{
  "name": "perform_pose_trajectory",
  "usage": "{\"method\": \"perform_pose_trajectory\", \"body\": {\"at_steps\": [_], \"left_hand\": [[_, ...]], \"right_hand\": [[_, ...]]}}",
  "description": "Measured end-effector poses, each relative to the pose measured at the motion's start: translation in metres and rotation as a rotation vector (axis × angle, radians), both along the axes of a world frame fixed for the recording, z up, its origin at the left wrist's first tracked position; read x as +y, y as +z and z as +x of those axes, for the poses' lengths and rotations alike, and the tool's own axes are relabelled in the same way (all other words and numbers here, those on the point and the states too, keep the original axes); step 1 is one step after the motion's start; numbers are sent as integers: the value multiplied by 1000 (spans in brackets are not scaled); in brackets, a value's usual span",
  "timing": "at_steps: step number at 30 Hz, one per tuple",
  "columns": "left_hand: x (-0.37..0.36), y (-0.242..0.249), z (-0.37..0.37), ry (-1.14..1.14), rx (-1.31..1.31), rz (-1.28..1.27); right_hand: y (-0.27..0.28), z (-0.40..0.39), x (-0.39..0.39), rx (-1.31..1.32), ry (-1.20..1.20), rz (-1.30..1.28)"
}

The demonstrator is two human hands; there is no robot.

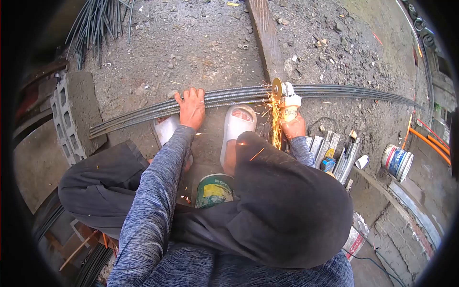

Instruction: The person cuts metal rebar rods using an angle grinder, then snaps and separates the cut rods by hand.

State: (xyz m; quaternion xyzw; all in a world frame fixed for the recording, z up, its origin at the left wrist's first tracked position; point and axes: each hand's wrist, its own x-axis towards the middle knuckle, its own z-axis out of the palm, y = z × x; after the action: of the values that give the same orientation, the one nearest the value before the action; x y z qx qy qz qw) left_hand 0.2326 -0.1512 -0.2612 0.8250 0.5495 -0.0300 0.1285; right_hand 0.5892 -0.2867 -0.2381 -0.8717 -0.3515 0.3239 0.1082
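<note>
A bundle of ribbed steel rebar (229, 96) runs across the ground in front of my feet. My left hand (192, 108) is closed over the bundle, left of its middle. With my right hand (293, 126) I grip a white angle grinder (290, 98) by its body. Its cutting disc (277, 89) meets the rods, and orange sparks (276, 119) spray down toward me. Under the bundle's middle, a wooden plank (264, 38) reaches away from me. My white slides (237, 125) stand just behind the rods.
A hollow concrete block (71, 117) stands by the bundle's left end. More cut rods (103, 24) lie at the far left. Metal channel pieces (342, 160) and a paint can (397, 162) are at right. A green bucket (213, 190) sits beneath me; an orange hose (430, 143) lies far right.
</note>
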Motion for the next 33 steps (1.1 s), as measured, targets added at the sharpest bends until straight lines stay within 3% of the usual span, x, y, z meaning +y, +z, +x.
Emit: {"method": "perform_pose_trajectory", "body": {"at_steps": [20,23,33], "left_hand": [[0,-3,2,6,64,0],[-1,-2,0,13,-1,10],[-1,0,1,6,12,15]], "right_hand": [[1,-1,11,-22,-3,20],[22,-12,21,-13,-30,16],[2,-2,10,-16,-30,6]]}}
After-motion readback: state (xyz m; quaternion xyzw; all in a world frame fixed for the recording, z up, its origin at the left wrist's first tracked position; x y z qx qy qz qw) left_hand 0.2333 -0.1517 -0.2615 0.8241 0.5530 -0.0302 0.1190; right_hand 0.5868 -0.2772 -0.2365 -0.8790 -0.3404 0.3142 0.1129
